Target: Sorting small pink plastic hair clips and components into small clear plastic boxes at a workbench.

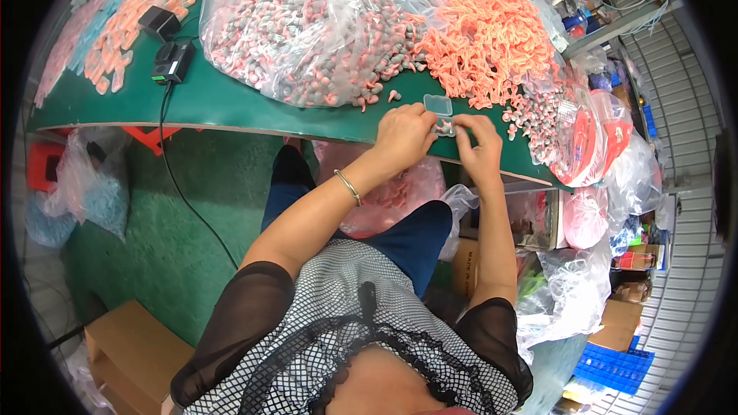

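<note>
Both hands working at the near edge of the green bench (231, 104), close together over a small clear plastic case (438, 104) standing open, lid up. Left hand (403, 134) curled, fingers pinched around something small at the case's lower half, possibly one of the tiny pink-and-grey pieces, though too small to tell for sure. Right hand (478, 142) likewise pinched shut at the case's right side, seemingly steadying it or pressing a piece in; what sits between those fingers cannot be told either. Risk, judged from the layout: the case lying very near the bench's front edge, so a slip of either hand could likely knock it off into the lap or onto the floor; loose pieces (530, 119) scattered just to the right could also roll over the edge. A light, hinged lid of that kind would probably flip shut or spill its contents under a careless push. As for containers: a large clear bag (307, 23) behind the hands, full of pink-and-grey small parts, mouth slumped open toward the bench front with a few strays beside it; a heap of orange-pink cords (484, 34) just right of it; a clear bag of pink parts (396, 196) in the lap below the bench.
</note>
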`<state>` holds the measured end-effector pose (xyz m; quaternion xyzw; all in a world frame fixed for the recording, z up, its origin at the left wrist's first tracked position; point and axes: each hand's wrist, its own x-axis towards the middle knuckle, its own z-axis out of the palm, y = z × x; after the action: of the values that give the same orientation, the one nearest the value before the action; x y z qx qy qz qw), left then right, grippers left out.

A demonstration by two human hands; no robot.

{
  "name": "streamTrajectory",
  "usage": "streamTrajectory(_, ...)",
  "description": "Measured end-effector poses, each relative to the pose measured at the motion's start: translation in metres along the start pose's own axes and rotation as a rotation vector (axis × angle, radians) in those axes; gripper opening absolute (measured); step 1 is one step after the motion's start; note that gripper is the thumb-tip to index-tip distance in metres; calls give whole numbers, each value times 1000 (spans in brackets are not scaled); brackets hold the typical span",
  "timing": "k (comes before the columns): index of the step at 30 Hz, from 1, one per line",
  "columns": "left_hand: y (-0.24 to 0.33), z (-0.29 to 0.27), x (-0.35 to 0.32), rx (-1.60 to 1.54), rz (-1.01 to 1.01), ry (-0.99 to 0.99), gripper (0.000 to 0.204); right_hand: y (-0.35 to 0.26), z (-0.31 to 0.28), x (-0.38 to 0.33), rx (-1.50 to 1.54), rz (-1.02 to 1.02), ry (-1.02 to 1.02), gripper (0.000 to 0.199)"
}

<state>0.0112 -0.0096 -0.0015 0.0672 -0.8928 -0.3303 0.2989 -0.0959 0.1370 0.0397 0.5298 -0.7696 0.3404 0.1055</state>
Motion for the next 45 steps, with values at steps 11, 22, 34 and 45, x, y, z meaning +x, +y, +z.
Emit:
streamTrajectory(11, 7, -5, 7, 82, -61, -146, 38, 41, 28, 50, -644, 24, 78, 19)
streamTrajectory(22, 1, -23, -2, 63, -47, -218, 39, 40, 5, 18, 158, 401, 253, 14)
streamTrajectory(34, -7, -23, 2, -45, -75, -231, 47, 18, 11, -7, 280, 180, -17, 13)
streamTrajectory(45, -5, -24, -2, -48, 2, -176, 41, 12, 8, -10, -56, -90, -19, 12)
